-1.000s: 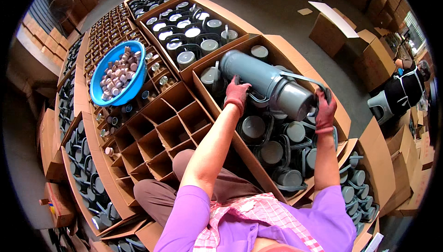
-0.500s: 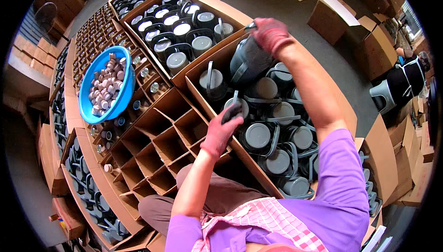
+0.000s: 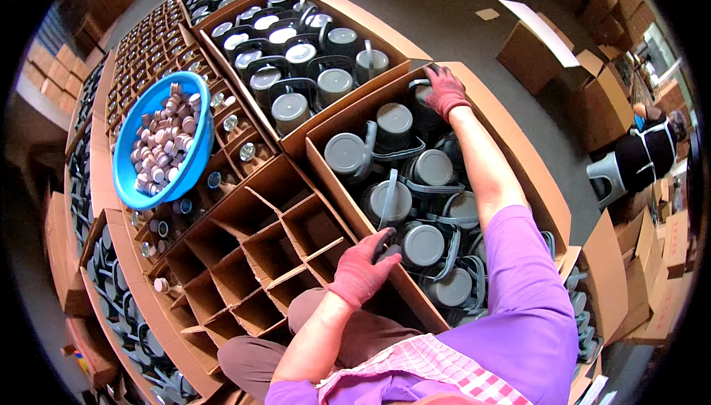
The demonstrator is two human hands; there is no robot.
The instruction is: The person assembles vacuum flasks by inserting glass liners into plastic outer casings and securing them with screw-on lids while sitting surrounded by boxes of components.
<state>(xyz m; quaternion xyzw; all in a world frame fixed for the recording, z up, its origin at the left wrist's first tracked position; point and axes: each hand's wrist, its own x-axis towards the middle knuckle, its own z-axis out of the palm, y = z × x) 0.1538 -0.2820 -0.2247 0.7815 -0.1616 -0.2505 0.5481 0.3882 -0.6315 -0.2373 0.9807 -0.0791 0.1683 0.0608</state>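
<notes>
My right hand (image 3: 446, 91), in a red glove with dark fingertips, reaches to the far corner of an open cardboard box (image 3: 337, 127). Its fingers curl over the top of a dark grey container (image 3: 423, 100), partly hidden by the hand. My left hand (image 3: 364, 266), gloved alike, hovers by the box's near-left wall with thumb and fingers apart and nothing visible in it. Several dark grey cylindrical containers with round grey lids and loop handles fill this box; one lidded container (image 3: 344, 154) stands along the left wall, another (image 3: 422, 245) close to my left hand.
To the left lies a cardboard divider grid (image 3: 259, 249) with vacant cells. A blue basin (image 3: 122, 175) of small pale caps rests over cells holding glass bottles. Beyond stands another box (image 3: 311, 120) of lidded containers. A person (image 3: 644, 154) sits at the right among cartons.
My right hand has carried the tilted grey container to the far corner and lowered it among the others. My left hand has dropped slightly nearer to me. The view has shifted a little.
</notes>
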